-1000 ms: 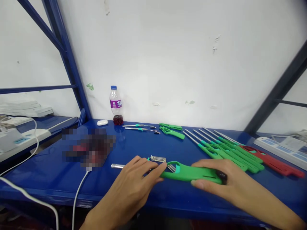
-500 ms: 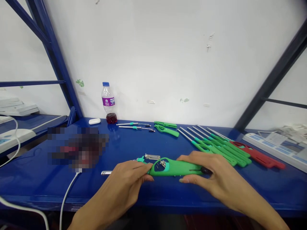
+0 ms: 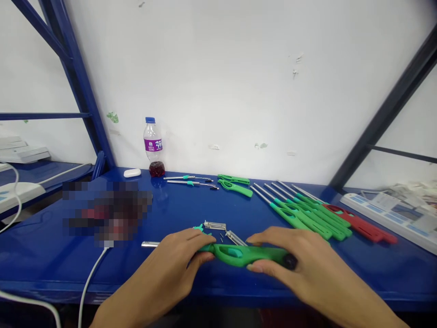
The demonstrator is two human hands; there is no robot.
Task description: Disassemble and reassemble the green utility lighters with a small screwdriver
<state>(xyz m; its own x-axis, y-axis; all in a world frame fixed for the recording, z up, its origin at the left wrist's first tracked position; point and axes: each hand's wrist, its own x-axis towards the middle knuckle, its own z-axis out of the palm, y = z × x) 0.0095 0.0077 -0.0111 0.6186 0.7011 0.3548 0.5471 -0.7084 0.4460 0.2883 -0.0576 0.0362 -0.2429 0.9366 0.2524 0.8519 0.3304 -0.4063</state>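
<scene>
A green long-nosed lighter (image 3: 254, 256) is held level above the front of the blue table, its teal trigger showing in the oval opening. My left hand (image 3: 174, 262) is closed around its front end, with a metal tube (image 3: 150, 244) sticking out to the left. My right hand (image 3: 309, 257) pinches the handle near the other end, where a black piece (image 3: 290, 261) protrudes. Just behind lie a clear-and-metal part (image 3: 215, 225) and a similar slanted part (image 3: 235, 238), with tiny pins between. A small teal piece (image 3: 198, 229) shows behind my left fingers.
Finished-looking green lighters (image 3: 307, 214) and red ones (image 3: 365, 223) lie at right, beside a white power strip (image 3: 389, 221). Metal tubes with wires (image 3: 186, 183) and green shells (image 3: 235, 187) lie at the back near a bottle (image 3: 153, 148). A white cable (image 3: 90, 282) crosses the left.
Both hands have rolled the lighter, so its narrower side now faces me. It sits slightly lower, uncovering the slanted part and pins behind it. The view has shifted slightly.
</scene>
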